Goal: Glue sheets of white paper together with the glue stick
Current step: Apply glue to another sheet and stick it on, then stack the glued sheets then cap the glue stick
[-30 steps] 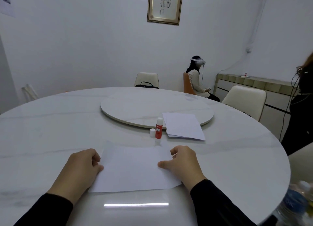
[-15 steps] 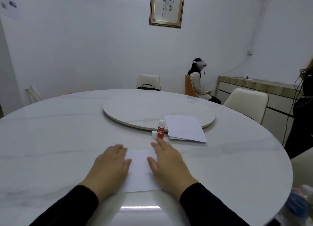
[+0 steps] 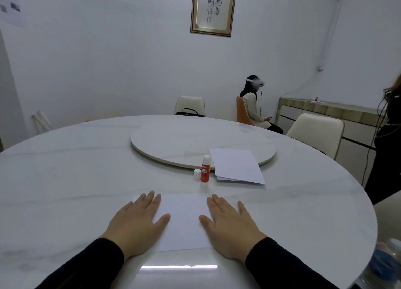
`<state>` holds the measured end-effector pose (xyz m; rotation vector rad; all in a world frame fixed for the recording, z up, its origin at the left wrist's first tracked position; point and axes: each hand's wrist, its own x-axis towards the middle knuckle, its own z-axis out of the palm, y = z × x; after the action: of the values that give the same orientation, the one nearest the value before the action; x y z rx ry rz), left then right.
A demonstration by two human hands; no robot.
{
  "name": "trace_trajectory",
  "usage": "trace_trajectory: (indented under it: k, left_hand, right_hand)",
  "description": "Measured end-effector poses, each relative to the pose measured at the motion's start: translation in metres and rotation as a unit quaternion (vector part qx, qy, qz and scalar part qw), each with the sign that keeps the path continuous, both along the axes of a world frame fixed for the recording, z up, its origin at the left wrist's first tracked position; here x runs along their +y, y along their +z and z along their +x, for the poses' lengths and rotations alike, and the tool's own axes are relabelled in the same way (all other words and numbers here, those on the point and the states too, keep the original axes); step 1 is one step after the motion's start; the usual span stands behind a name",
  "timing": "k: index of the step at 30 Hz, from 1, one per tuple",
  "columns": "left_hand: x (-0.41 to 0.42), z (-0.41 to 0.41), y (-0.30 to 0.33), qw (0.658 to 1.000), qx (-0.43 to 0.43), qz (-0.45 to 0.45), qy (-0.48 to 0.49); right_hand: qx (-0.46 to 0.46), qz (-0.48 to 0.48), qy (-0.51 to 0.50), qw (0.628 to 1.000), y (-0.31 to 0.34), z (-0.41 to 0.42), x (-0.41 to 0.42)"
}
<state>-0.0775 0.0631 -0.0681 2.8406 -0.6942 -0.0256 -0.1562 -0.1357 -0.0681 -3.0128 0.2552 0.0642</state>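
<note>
A white sheet of paper [image 3: 184, 221] lies flat on the round marble table [image 3: 65, 180] in front of me. My left hand [image 3: 136, 226] presses flat on its left part, fingers straight. My right hand [image 3: 230, 226] presses flat on its right part, fingers spread. Beyond the sheet a red glue stick [image 3: 204, 169] stands upright and uncapped, with its white cap [image 3: 197, 175] just to its left. A stack of white paper [image 3: 237, 165] lies to the right of the glue stick, partly on the turntable.
A raised round turntable [image 3: 173, 145] fills the table's middle. Chairs [image 3: 316, 130] stand round the far side. A seated person with a headset [image 3: 253, 104] is at the back, another person [image 3: 388, 137] stands at the right. A plastic bottle [image 3: 384, 265] is at the lower right.
My hands went from holding the sheet's side edges to its middle, then slid apart outward over the paper. Both lie flat now. The camera tilted up slightly.
</note>
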Motion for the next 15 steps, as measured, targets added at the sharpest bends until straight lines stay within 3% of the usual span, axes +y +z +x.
trace_trajectory:
  k: [4,6,7,8,9,11,13,15]
  left_hand:
    - [0.0,0.0,0.0,1.0,0.003,0.002,-0.002]
    - [-0.003,0.001,0.0,1.0,-0.001,0.004,0.002]
    - [-0.006,0.0,0.0,1.0,-0.002,0.003,0.003]
    - [-0.009,-0.001,0.001,1.0,-0.002,0.001,0.002]
    - [-0.012,-0.001,0.002,1.0,-0.001,-0.002,0.001]
    - [-0.017,-0.002,0.003,1.0,0.001,-0.01,-0.007]
    - [-0.02,-0.003,0.003,1.0,-0.002,-0.017,-0.014]
    - [-0.019,-0.002,0.002,1.0,-0.005,-0.025,-0.016]
  right_hand:
    - [0.002,-0.07,-0.039,0.997,0.002,-0.011,-0.017]
    - [-0.062,-0.069,-0.075,0.993,0.008,-0.005,-0.027]
    - [-0.123,0.009,-0.116,0.985,0.012,0.003,-0.033]
    - [-0.179,0.144,-0.18,0.956,0.02,0.011,-0.037]
    - [-0.222,0.307,-0.24,0.894,0.025,0.023,-0.043]
    - [-0.248,0.582,-0.314,0.708,0.034,0.044,-0.056]
    - [-0.244,0.728,-0.322,0.554,0.039,0.06,-0.065]
    - [-0.262,0.785,-0.321,0.461,0.041,0.075,-0.073]
